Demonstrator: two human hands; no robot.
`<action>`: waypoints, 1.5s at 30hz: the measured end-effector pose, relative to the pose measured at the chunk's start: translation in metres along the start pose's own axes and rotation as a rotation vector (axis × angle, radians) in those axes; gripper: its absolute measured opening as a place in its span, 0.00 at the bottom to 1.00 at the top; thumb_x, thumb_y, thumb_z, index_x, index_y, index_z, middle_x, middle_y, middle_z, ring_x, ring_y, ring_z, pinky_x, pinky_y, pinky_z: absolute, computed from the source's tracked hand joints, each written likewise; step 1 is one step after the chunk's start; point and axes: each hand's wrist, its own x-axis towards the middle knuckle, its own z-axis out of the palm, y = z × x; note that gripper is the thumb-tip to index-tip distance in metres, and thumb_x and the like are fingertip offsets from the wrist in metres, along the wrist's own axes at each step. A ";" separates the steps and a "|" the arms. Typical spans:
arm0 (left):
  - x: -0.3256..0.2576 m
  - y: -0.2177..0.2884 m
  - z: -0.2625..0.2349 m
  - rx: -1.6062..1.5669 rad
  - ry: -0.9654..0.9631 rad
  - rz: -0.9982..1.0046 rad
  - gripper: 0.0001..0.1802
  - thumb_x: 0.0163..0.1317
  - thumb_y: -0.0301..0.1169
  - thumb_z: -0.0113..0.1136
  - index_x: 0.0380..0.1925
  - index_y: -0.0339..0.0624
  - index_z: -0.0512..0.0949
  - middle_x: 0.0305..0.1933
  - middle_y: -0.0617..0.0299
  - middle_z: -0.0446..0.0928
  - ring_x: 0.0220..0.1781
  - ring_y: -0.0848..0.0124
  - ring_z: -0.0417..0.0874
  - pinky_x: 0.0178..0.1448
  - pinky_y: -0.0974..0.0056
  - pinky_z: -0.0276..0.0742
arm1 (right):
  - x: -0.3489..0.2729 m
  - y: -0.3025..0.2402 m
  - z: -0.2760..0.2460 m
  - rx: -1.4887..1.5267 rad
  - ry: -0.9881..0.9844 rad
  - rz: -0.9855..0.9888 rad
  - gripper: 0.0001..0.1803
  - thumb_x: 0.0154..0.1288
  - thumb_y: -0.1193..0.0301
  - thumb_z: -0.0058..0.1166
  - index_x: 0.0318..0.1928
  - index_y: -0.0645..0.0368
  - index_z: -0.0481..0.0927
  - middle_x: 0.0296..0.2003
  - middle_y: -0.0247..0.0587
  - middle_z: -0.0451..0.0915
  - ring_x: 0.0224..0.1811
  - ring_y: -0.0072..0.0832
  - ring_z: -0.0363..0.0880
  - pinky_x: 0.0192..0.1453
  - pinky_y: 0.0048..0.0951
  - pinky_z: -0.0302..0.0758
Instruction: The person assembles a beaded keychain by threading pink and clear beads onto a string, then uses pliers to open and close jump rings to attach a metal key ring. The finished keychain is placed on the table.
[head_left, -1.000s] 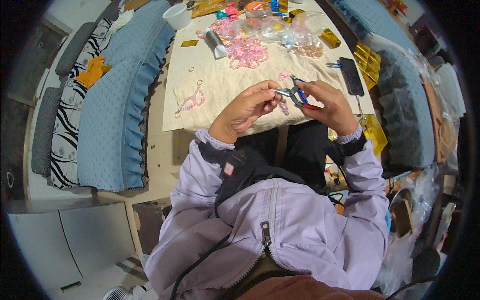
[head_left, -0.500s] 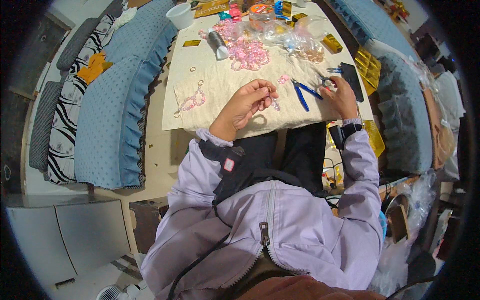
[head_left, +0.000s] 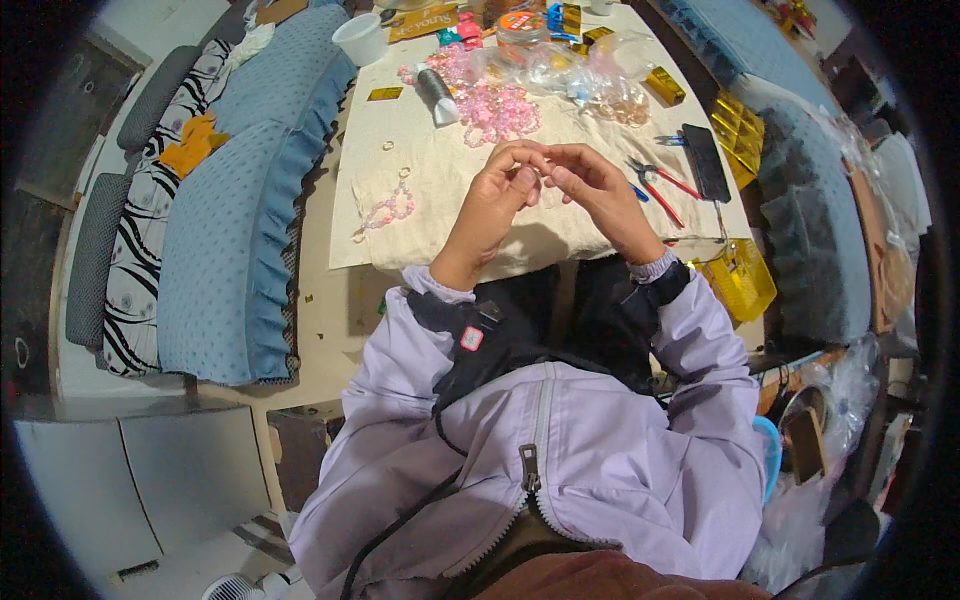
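The bare right hand [head_left: 598,192] had set red-handled metal pliers [head_left: 665,204] down, upper right, and met the bare left hand [head_left: 494,196], upper centre; both curled, contents hidden. The pliers seemed stiff, best gripped by the handles.

Wide fisheye head camera, worn on person's head, aimed steeply down. Lilac jacket [head_left: 610,460] nearest, lower centre; left hand [head_left: 495,195] and right hand [head_left: 605,200] close, above centre; table [head_left: 402,68] beyond, toward top.

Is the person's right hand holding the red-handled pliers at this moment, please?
No, the red-handled pliers lie on the cloth-covered table, apart from the right hand.
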 end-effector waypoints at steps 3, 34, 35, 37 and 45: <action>-0.001 0.007 -0.002 0.135 0.020 0.076 0.06 0.77 0.29 0.54 0.43 0.42 0.80 0.56 0.62 0.71 0.39 0.78 0.74 0.46 0.72 0.72 | 0.003 -0.003 0.003 0.045 -0.075 0.053 0.16 0.75 0.63 0.60 0.56 0.58 0.81 0.45 0.29 0.83 0.43 0.16 0.76 0.45 0.21 0.72; -0.012 0.013 0.003 0.114 0.104 0.034 0.11 0.73 0.28 0.59 0.51 0.36 0.81 0.48 0.63 0.83 0.50 0.75 0.81 0.60 0.67 0.75 | 0.010 -0.049 0.003 0.036 0.013 0.010 0.08 0.72 0.65 0.61 0.42 0.56 0.79 0.30 0.22 0.75 0.31 0.11 0.67 0.35 0.16 0.63; -0.012 0.014 0.001 0.087 0.092 0.014 0.12 0.73 0.27 0.58 0.53 0.36 0.80 0.49 0.62 0.83 0.52 0.75 0.81 0.62 0.67 0.74 | 0.010 -0.050 0.003 0.056 0.005 0.015 0.09 0.73 0.65 0.61 0.42 0.56 0.79 0.30 0.22 0.75 0.30 0.11 0.67 0.35 0.16 0.63; -0.011 0.014 -0.002 0.037 0.066 -0.020 0.14 0.73 0.26 0.57 0.56 0.36 0.78 0.52 0.60 0.82 0.55 0.74 0.81 0.65 0.66 0.73 | 0.011 -0.052 0.004 0.072 -0.009 0.015 0.09 0.73 0.64 0.61 0.42 0.57 0.79 0.31 0.23 0.76 0.30 0.11 0.68 0.35 0.16 0.63; -0.009 0.008 -0.002 -0.074 -0.057 -0.118 0.22 0.70 0.24 0.60 0.63 0.39 0.72 0.56 0.59 0.79 0.57 0.72 0.80 0.62 0.66 0.75 | 0.011 -0.055 0.005 0.029 -0.008 -0.042 0.08 0.72 0.68 0.63 0.43 0.59 0.81 0.35 0.28 0.81 0.33 0.13 0.73 0.37 0.17 0.68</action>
